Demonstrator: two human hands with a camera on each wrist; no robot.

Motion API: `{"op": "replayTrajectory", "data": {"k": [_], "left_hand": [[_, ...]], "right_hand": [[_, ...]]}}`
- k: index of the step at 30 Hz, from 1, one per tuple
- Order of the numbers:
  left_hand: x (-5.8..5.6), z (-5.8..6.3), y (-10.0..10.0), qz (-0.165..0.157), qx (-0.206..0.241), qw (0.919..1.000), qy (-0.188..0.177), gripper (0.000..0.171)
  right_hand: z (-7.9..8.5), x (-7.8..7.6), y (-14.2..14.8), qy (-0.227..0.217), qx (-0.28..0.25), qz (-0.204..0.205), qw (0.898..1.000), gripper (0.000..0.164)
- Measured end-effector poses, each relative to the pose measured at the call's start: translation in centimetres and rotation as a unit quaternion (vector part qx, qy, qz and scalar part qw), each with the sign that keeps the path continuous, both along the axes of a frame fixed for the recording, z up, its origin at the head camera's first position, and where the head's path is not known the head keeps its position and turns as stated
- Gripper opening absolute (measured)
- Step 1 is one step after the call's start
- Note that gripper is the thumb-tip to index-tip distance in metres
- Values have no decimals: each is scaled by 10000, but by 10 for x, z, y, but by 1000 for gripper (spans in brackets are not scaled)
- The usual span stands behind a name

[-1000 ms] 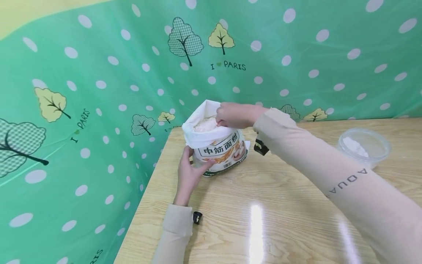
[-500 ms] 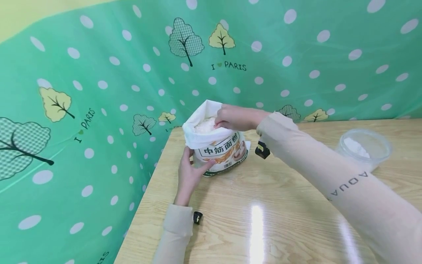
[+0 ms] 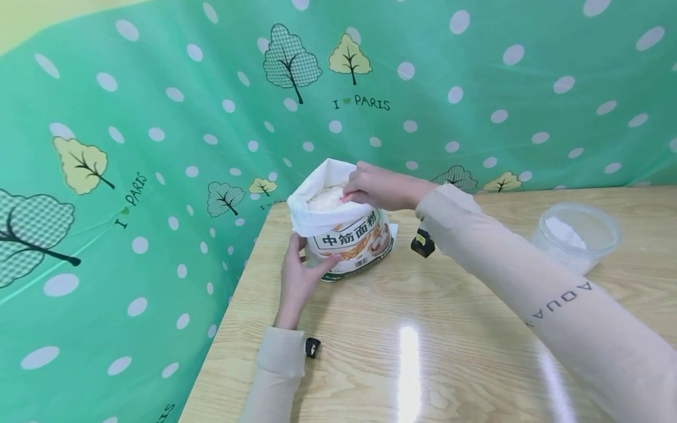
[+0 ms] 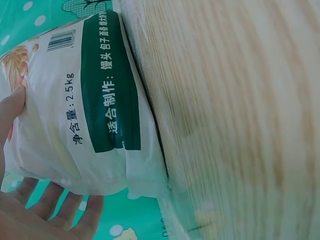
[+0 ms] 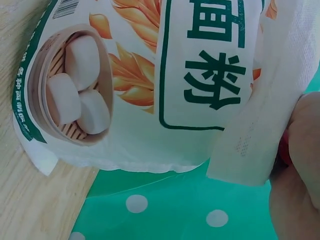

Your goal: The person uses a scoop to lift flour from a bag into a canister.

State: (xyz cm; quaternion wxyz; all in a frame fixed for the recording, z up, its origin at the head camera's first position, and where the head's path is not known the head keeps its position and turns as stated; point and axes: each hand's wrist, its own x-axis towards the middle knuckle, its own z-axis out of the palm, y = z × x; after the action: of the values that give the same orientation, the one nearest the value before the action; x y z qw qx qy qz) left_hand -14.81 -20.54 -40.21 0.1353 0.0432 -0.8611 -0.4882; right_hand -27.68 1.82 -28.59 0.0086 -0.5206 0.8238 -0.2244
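A white flour bag (image 3: 346, 252) stands upright on the table, its top folded outward and flour (image 3: 325, 200) visible inside. My left hand (image 3: 298, 276) holds the bag's left side low down, thumb across the front. In the left wrist view, the other fingers (image 4: 60, 202) reach round the bag's edge. Over the right side of the bag's mouth, my right hand (image 3: 378, 187) is curled on a small red thing (image 5: 285, 147). Only a bit of that red thing shows between the fingers, and I cannot tell its kind.
A clear round plastic tub (image 3: 608, 235) with white flour in it stands at the right, beyond my right forearm. The wooden table (image 3: 359, 352) meets a green dotted cloth (image 3: 412, 141) at the back and left.
My right hand has tilted and shifted slightly right at the bag's mouth, and more of the red thing shows. My left hand keeps its hold on the bag.
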Motion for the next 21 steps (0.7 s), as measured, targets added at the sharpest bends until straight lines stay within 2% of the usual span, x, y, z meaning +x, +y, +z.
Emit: {"op": "replayTrajectory", "data": {"k": [8, 21], "left_hand": [[0, 0, -1, 33, -24, 10000, 18, 87], [2, 0, -1, 14, -39, 10000, -78, 83]], "right_hand": [[-2, 2, 7, -460, -406, -244, 9978, 21], [-8, 7, 16, -527, -882, -526, 9933, 27]]}}
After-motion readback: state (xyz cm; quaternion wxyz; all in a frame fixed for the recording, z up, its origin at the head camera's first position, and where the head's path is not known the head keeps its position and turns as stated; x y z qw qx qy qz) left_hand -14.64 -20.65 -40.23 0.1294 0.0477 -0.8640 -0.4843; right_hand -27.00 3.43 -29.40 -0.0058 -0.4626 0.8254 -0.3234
